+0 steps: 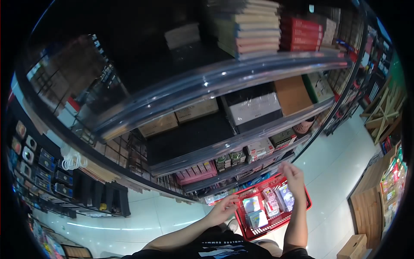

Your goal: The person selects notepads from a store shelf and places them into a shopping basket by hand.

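Red shopping basket (308,199) at 5 o'clock, packaged goods (271,203) inside. Left hand (222,210) near basket's 9 o'clock, right hand (294,178) around 1 o'clock; fingers curled, cannot tell whether grasping. Seemingly basket handling; steadying calls for both sides.

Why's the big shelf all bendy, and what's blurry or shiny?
Head view: the lens seems to bow the top shelf's front edge, smeared like the pale stack; light glints off the white floor; dark shadow fills the upper left.
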Action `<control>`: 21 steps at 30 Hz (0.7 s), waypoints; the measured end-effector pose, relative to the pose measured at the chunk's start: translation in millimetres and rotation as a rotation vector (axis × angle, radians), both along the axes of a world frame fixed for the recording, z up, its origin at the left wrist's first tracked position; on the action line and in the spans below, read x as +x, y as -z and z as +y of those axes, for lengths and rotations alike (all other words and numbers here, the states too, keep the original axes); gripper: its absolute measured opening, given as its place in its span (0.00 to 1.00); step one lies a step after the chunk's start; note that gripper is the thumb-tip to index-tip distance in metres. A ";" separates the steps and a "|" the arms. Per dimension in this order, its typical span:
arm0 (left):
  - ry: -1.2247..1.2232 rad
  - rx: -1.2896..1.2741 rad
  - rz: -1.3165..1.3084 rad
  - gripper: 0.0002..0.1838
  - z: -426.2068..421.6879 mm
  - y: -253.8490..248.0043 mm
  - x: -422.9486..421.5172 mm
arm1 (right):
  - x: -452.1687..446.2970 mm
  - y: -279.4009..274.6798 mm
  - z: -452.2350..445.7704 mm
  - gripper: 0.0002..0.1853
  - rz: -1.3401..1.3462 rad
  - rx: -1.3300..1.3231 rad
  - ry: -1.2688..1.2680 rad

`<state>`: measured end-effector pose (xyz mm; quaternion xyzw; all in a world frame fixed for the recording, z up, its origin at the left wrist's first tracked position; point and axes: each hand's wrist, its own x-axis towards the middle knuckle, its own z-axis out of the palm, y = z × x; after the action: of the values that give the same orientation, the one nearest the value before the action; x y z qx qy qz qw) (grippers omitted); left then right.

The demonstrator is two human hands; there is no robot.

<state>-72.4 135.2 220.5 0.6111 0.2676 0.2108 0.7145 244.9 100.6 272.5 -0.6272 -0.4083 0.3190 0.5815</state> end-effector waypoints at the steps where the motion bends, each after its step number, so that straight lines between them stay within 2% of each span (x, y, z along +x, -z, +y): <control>1: 0.002 0.014 -0.025 0.24 2.8 -13.7 0.1 | -7.8 -48.0 4.8 0.14 -0.012 0.063 0.009; 3: -0.016 0.051 -0.084 0.22 8.9 -48.1 -1.3 | -34.8 -140.7 9.8 0.14 -0.085 0.259 -0.049; 6: -0.058 0.194 -0.105 0.21 16.7 -92.3 -14.4 | -81.3 -246.7 20.4 0.12 -0.393 0.525 -0.192; 7: -0.067 0.138 -0.100 0.20 19.3 -105.1 -19.7 | -99.3 -276.5 30.1 0.12 -0.525 0.593 -0.206; 9: -0.089 0.187 -0.140 0.20 22.7 -118.9 -30.6 | -132.4 -323.5 64.5 0.12 -0.669 0.741 -0.184; 11: -0.114 0.217 -0.180 0.20 26.9 -121.8 -41.1 | -155.5 -359.1 105.9 0.17 -0.862 0.781 -0.140; 12: -0.114 0.226 -0.195 0.20 27.9 -120.2 -46.2 | -168.2 -373.2 126.8 0.21 -0.873 0.716 -0.143; 13: -0.127 0.232 -0.201 0.20 28.5 -117.7 -52.0 | -170.8 -388.6 152.7 0.27 -1.051 0.604 -0.156; 17: -0.184 0.248 -0.209 0.20 30.4 -110.2 -72.2 | -186.8 -418.4 247.7 0.45 -1.384 0.180 -0.030; 18: -0.218 0.238 -0.214 0.19 29.9 -107.1 -75.8 | -188.6 -420.4 263.6 0.45 -1.392 0.176 -0.027; 21: -0.237 0.187 -0.253 0.20 30.7 -99.5 -88.3 | -197.8 -426.7 294.7 0.50 -1.477 -0.064 -0.145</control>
<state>-160.8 165.9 320.0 0.6078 0.2250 0.3923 0.6527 47.2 395.3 699.2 -0.6666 -0.7239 -0.1365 0.1141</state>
